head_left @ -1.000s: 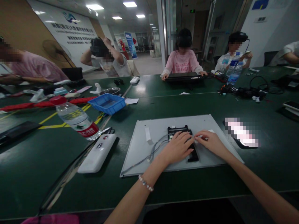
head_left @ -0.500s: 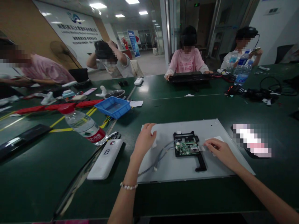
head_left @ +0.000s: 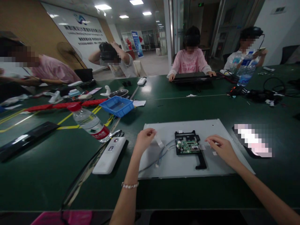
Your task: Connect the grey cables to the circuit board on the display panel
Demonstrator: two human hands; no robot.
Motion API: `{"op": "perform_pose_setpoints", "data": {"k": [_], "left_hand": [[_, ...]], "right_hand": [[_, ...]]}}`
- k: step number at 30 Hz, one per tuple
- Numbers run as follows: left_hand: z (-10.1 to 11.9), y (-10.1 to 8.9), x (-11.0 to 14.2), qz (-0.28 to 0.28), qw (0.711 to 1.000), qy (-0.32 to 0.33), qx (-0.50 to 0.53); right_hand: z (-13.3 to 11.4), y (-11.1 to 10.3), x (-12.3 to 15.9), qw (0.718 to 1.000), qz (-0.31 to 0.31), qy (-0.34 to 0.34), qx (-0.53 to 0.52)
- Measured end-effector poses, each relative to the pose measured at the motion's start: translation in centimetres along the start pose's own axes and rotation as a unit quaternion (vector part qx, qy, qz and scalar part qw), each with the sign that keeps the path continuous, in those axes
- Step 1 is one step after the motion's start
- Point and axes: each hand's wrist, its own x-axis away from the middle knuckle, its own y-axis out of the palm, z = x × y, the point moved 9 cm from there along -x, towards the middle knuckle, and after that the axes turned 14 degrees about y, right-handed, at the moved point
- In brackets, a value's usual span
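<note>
My left hand (head_left: 145, 141) is closed in a pinch on a strip of clear tape (head_left: 159, 142), which hangs over the left part of a light grey panel (head_left: 220, 165). On the panel lies a black plastic bracket (head_left: 201, 161) with a green circuit board (head_left: 187, 147) in it. Grey cables (head_left: 161, 153) run left from the board. A clear piece of tape (head_left: 202, 147) sits at the board's right edge. Just right of that, my right hand (head_left: 220, 148) hovers with its fingers bent together. A small pale piece (head_left: 215, 153) shows below them; whether they hold it is unclear.
A phone (head_left: 253, 140) lies right of the panel. To the left are a white power bank (head_left: 110, 156), a tilted water bottle (head_left: 91, 123) and a blue basket (head_left: 118, 107). Several people sit around the green table (head_left: 178, 193); one across holds a dark flat panel (head_left: 194, 77).
My left fingers have closed, and the tape strip now shows hanging from them. My right hand has lifted slightly from the tape beside the board. The view has shifted a little.
</note>
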Motion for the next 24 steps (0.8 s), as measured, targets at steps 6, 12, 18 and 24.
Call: {"op": "perform_pose_setpoints", "data": {"k": [6,12,18,24], "left_hand": [[3.1,-0.6,2.1,0.045,0.997,-0.005,0.067],[4.2,1.8,4.0,0.002,1.000,0.000,-0.015],[3.9,2.5,4.9,0.005,0.998,0.005,-0.062],[5.9,1.3,6.3,0.085,0.981,0.063,-0.160]], "right_hand": [[-3.8,-0.2,1.2,0.996,0.032,-0.067,0.054],[-9.1,6.2,4.5,0.959,-0.074,-0.221,0.160],[-12.3,12.5,7.4,0.881,-0.132,-0.370,0.264],[-13.6,14.3,6.9,0.871,-0.108,-0.384,0.286]]}}
